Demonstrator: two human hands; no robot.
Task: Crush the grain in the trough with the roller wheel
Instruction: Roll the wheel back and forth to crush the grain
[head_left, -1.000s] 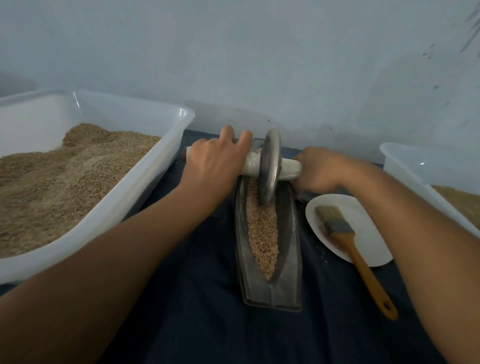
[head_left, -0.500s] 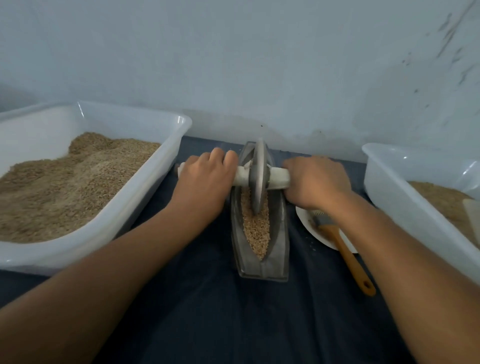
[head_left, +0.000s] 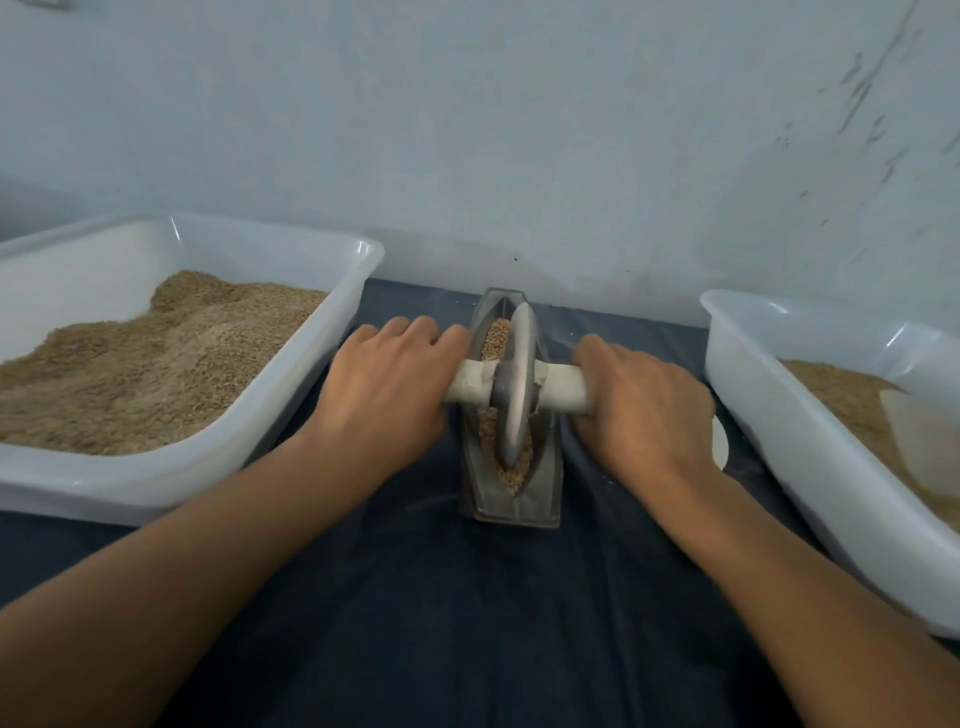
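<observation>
We've got the trough (head_left: 511, 499) in the middle on the cloth (head_left: 441, 613), lengthwise toward the wall (head_left: 519, 130), w/ grain (head_left: 492, 338) in it & the roller wheel (head_left: 517, 384) standing in the grain, axle across. Our left hand (head_left: 387, 395) is on the axle left of the wheel, right hand (head_left: 641, 410) on the right. Left tub (head_left: 270, 415) sits left of the trough, right tub (head_left: 779, 415) right of it, both holding grain; a plate (head_left: 720, 442) edge shows btw right hand & right tub.
</observation>
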